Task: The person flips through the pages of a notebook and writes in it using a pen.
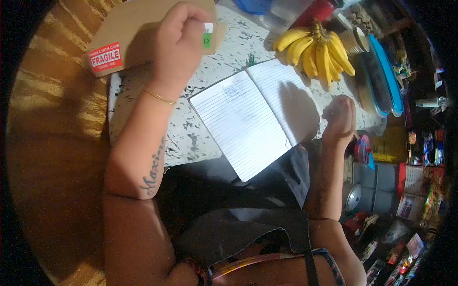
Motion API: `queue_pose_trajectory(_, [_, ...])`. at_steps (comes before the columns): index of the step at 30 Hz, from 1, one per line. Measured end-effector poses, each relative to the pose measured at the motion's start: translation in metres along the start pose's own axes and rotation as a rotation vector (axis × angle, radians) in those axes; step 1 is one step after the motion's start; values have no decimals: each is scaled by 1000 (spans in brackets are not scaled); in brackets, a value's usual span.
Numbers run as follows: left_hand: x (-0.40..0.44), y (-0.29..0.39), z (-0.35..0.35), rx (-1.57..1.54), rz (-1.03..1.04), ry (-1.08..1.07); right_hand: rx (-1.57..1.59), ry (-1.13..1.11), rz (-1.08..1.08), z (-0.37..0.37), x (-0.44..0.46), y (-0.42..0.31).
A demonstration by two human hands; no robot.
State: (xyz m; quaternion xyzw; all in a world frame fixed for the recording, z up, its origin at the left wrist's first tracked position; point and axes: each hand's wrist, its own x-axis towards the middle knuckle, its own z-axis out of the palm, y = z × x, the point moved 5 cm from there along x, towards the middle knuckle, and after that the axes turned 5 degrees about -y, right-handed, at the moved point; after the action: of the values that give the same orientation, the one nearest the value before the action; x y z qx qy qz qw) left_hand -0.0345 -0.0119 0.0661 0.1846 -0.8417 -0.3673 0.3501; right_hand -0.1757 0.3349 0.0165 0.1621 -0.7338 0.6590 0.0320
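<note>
An open lined notebook with handwriting high on its left page lies tilted at the table's near edge. My left hand is raised over the brown cardboard package, its fingers curled closed; their inside is hidden. Right of the notebook, my right hand is also closed, and what it holds, if anything, cannot be made out. Its shadow falls across the right page. Just beyond it lies a bunch of yellow bananas, overlapping the notebook's far corner.
The package bears a red FRAGILE sticker and a green label. Blue-lidded containers and stacked cups stand at the speckled white table's right. Shelves of mixed goods line the far right.
</note>
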Motion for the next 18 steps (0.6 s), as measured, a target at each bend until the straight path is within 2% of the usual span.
queue_pose_trajectory(1, [1, -1, -1, 12, 34, 33, 42, -4, 11, 0, 1, 0])
queue_pose_trajectory(2, [3, -4, -1, 24, 66, 66, -47, 0, -17, 2, -1, -3])
queue_pose_trajectory(5, [6, -2, -5, 93, 81, 144, 123, -134, 80, 24, -8, -4])
queue_pose_trajectory(6, [6, -2, -7, 122, 70, 165, 62, -222, 54, 29, -10, -2])
queue_pose_trajectory(7, [7, -4, -7, 143, 98, 179, 192, -220, 185, 37, -15, 4])
queue_pose_trajectory(9, [10, -8, -10, 186, 156, 207, 226, -353, 181, 54, -23, 10])
queue_pose_trajectory(11, [9, 6, -12, 14, 282, 234, 174, -391, 198, 69, -32, 11])
queue_pose_trajectory(12, [8, 11, -12, -73, 345, 248, 117, -434, 136, 76, -36, 8])
queue_pose_trajectory(16, [12, 2, -4, -162, 302, 276, -105, -593, -18, 96, -47, -7])
queue_pose_trajectory(18, [9, 4, -3, -153, 296, 234, -117, -647, -7, 101, -50, -9])
